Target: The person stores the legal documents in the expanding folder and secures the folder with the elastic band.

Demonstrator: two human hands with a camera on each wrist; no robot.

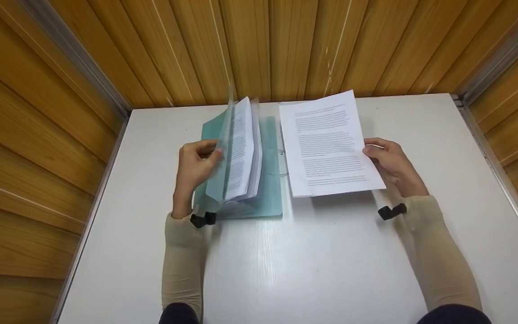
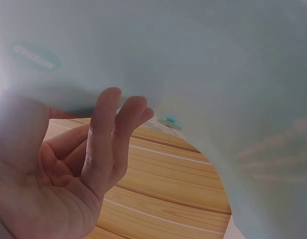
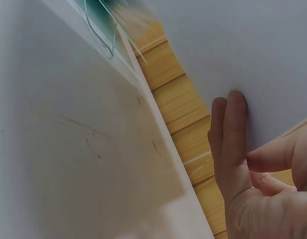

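A teal report folder (image 1: 271, 198) lies on the table, its translucent cover (image 1: 214, 182) raised at the left. My left hand (image 1: 191, 166) pinches that cover by its left edge. Printed sheets (image 1: 241, 150) stand fanned behind it, half upright inside the folder. In the left wrist view the cover bears an oval label (image 2: 34, 56) near the left hand (image 2: 76, 169). To the right, my right hand (image 1: 393, 163) pinches a printed paper (image 1: 326, 144) by its right edge, tilted over the table. Thin wire-like fastener prongs (image 3: 112, 52) reach from the folder's right edge toward this paper.
The white table (image 1: 259, 270) runs back to a wood-panelled wall (image 1: 286, 49). More panelling rises at the left (image 1: 29, 180) and right (image 1: 515, 130), with metal framing along the corners. A small black wrist device (image 1: 391, 211) hangs at the right cuff, another (image 1: 203, 219) at the left.
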